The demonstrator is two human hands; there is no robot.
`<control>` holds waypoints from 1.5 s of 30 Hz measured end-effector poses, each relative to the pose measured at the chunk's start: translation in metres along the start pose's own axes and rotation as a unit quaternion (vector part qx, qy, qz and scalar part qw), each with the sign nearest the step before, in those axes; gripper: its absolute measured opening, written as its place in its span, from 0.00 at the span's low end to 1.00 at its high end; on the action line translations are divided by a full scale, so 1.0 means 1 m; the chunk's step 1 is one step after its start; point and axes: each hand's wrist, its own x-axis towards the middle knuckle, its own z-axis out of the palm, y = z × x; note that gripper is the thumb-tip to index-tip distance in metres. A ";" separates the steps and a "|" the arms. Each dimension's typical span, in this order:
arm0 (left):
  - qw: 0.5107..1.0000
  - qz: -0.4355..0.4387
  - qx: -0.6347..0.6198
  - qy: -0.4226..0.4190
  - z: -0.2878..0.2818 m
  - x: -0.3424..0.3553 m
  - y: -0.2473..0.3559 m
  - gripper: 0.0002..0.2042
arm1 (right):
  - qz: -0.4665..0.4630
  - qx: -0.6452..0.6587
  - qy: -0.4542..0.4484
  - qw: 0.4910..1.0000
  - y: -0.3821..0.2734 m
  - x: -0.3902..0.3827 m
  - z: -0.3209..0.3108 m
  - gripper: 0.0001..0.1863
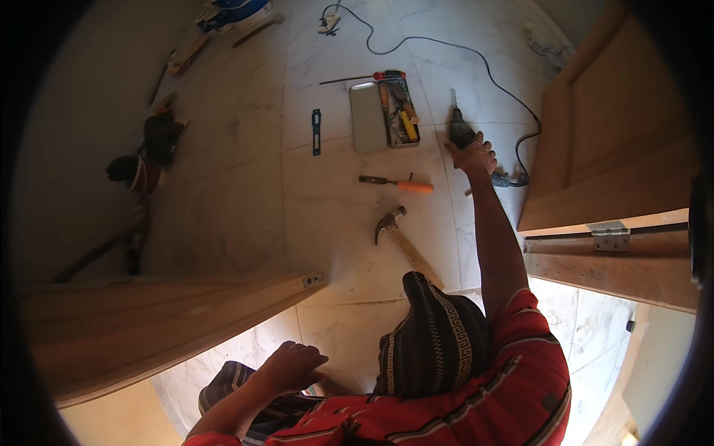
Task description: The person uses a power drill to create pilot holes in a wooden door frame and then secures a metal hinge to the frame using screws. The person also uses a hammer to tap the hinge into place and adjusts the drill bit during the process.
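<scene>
My right hand (474, 155), arm stretched forward, is closed round the body of a dark corded power drill (460, 132) lying on the floor. Its bit points away from me. Close to my knee, my left hand (291, 367) is bent with fingers curled in, and nothing shows in it. Left of the drill lies an open metal tin (367, 119) holding several tools, one with a yellow handle. A long screwdriver (389, 76) with a red and black handle rests across its far end. Nearer me are an orange-handled chisel (414, 186) and a claw hammer (407, 245), its handle partly behind my knee.
A wooden door (610, 126) with a metal hinge (610, 236) stands at right, and another wooden door edge (186, 320) at left. The drill's black cord (487, 63) curves across the tiles. A small blue level (317, 132) lies left of the tin. Dark items (160, 141) sit along the left wall.
</scene>
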 end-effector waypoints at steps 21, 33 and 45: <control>0.518 0.119 -0.781 0.328 -0.190 0.258 0.027 0.25 | -0.138 0.546 -0.387 0.731 0.003 -0.190 -0.100 0.35; 0.463 0.183 -0.820 0.283 -0.160 0.246 0.001 0.15 | -0.171 0.400 -0.490 0.756 -0.010 -0.216 -0.058 0.40; 0.451 0.465 -0.742 0.174 -0.179 0.234 -0.045 0.20 | -0.195 0.519 -0.491 0.671 0.005 -0.210 -0.071 0.40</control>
